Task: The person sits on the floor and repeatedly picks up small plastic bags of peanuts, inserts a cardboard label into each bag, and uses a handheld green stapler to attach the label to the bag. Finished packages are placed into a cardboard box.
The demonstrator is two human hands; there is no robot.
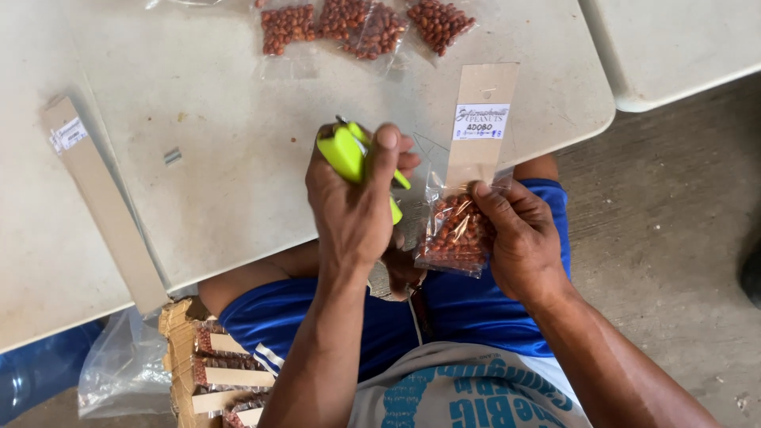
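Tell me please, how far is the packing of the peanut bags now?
Done: a stack of carded bags lies at lower left. In hand: the left hand grips a green stapler, while the right hand holds a peanut bag against its cardboard header. Left: three uncarded bags wait at the top of the table, with a spare cardboard strip.

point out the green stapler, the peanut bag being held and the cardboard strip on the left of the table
green stapler [342, 150], head view, on its upper body above the left hand's fingers
held peanut bag [456, 234], head view, on the nut-filled middle of the clear bag
cardboard strip [103, 210], head view, on the bare middle of the strip
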